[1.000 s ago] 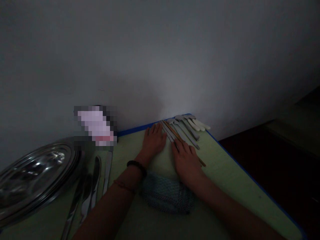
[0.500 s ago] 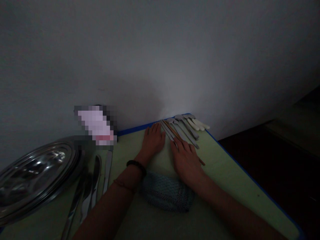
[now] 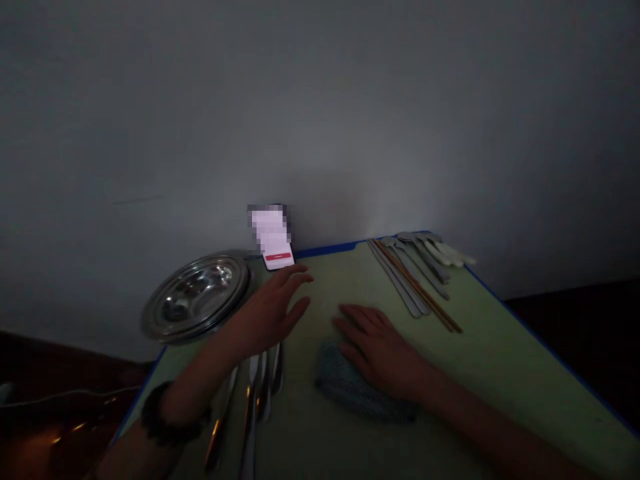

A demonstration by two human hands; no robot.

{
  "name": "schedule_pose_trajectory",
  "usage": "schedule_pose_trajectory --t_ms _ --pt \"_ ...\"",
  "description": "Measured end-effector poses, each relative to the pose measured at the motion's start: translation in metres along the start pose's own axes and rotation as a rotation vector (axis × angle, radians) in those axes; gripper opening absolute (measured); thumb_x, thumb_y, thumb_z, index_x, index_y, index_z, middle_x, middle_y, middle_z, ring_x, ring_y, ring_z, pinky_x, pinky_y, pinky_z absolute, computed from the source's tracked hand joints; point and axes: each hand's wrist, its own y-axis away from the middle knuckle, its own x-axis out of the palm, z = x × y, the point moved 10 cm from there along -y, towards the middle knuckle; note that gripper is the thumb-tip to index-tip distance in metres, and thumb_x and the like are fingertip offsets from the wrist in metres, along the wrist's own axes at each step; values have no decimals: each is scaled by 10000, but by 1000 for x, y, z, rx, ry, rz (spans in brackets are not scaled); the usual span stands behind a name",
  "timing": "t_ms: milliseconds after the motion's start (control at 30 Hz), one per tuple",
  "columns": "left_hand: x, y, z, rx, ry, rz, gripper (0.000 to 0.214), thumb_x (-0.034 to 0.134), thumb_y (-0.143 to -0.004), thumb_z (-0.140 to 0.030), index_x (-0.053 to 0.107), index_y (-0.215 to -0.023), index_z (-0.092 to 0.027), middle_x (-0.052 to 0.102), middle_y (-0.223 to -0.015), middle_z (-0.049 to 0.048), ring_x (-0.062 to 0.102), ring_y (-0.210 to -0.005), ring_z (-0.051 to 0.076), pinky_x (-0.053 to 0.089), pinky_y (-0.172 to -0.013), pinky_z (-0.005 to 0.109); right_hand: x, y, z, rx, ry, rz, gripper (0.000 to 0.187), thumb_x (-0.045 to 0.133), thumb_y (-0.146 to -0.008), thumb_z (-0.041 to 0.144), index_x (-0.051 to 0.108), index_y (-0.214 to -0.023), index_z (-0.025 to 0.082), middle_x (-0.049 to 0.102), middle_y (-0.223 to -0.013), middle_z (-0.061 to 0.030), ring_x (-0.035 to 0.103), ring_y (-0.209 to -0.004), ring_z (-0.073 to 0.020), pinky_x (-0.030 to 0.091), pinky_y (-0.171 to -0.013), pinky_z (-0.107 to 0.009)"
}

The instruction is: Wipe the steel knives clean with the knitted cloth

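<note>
Head view: chopsticks [image 3: 425, 295] and spoons [image 3: 423, 269] already laid slantwise in row along far right of bench [image 3: 500, 373]; plates [image 3: 197, 293] stacked at left. More cutlery [image 3: 250, 407] lies apart from row, near left hand [image 3: 273, 310]. Cloth [image 3: 360, 393] bunched mid-bench by right hand [image 3: 380, 347]; contact unclear. Both hands' fingers spread, gripping nothing.

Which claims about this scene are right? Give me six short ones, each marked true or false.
1. In the picture, the dish is left of the chopsticks. True.
2. The chopsticks stand in the dish. False: they lie on the table.
3. The left hand is near the phone. True.
4. The phone's screen is dark. False: it is lit.
5. The right hand is near the cloth. True.
6. The right hand grips the chopsticks. False: they lie apart from it.
</note>
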Motion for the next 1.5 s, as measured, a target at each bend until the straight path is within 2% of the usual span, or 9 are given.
schedule_pose_trajectory --t_ms 200,367,533,700,833,967,1167,1267,1500 --pt "24 83 17 -105 -49 182 505 447 -913 -409 368 -1366 -199 295 -1475 130 271 -1354 294 333 -1066 487 11 -17 -2 6 51 -51 460 337 -937 366 483 -1312 143 456 -1381 -131 398 -1262 -256 315 -1066 -461" --pt "36 106 29 -51 109 306 609 538 -869 -429 312 -1407 -255 267 -1504 94 235 -1377 257 282 -1096 462 9 -34 -6 -26 43 -93 471 377 -919 398 498 -1291 135 482 -1350 -145 416 -1242 -259 334 -1054 -464" --pt "46 108 38 -77 174 393 965 789 -613 -445 297 -1420 -252 178 -1530 124 139 -1398 303 216 -1104 512 9 -52 -4 -54 18 -126 434 399 -912 374 520 -1255 137 515 -1303 -142 442 -1210 -249 354 -1037 -466" --pt "39 102 45 -104 225 269 805 734 -713 -373 319 -1399 -300 224 -1521 79 223 -1382 242 287 -1090 441 9 -59 -4 -67 -18 -159 389 426 -900 341 540 -1218 149 543 -1252 -138 464 -1176 -255 382 -1009 -486" --pt "29 105 42 -119 19 176 641 633 -782 -474 413 -1336 -238 432 -1370 108 384 -1264 277 363 -1026 454 8 -57 -8 -43 -50 -180 375 433 -898 329 551 -1194 133 558 -1221 -140 472 -1155 -246 391 -1009 -460" --pt "25 108 46 -279 -203 146 301 529 -858 -341 558 -1094 -157 567 -1111 116 512 -1051 285 436 -911 465 9 -57 -7 -34 -45 -161 372 442 -895 317 561 -1187 121 557 -1219 -135 465 -1150 -241 385 -1017 -439" --pt "36 97 54 -468 -328 229 400 428 -868 -174 470 -1254 -75 569 -1157 176 561 -1050 294 466 -890 432 8 -59 -8 -44 -54 -168 355 448 -888 304 558 -1189 149 565 -1210 -119 472 -1145 -242 388 -1008 -457" --pt "39 88 59 -568 -362 326 500 395 -869 -141 346 -1360 -59 574 -1168 214 631 -942 310 522 -738 409 9 -59 -8 -45 -59 -162 354 444 -890 300 562 -1187 148 566 -1211 -125 476 -1143 -245 392 -1003 -464" --pt "38 62 54 -555 -319 430 538 422 -844 -128 319 -1368 -56 706 -815 141 684 -680 254 488 -533 293 7 -58 -7 -56 -71 -174 340 444 -888 288 575 -1171 151 574 -1204 -129 484 -1138 -245 410 -985 -462"
